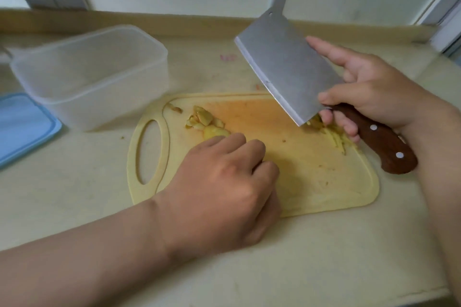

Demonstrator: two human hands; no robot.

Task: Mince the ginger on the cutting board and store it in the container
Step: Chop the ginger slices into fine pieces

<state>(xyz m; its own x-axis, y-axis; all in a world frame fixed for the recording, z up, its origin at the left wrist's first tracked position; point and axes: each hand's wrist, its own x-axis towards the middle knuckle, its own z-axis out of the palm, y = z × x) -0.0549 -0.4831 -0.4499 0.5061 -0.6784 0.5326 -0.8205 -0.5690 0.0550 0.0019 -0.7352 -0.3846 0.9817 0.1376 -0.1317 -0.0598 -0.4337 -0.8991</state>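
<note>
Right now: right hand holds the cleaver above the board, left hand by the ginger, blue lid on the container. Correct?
No. Head view: the blue lid lies on the counter beside the open container. Right hand does hold the cleaver; rest stands.

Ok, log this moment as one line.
step: mincing ginger | right hand: grips cleaver, raised over cutting board | left hand: curled beside ginger | container: open

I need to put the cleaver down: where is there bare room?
Bare counter in front of the cutting board, and behind it between container and cleaver. Crowded: container and lid at left, ginger along the board's far side.
</note>
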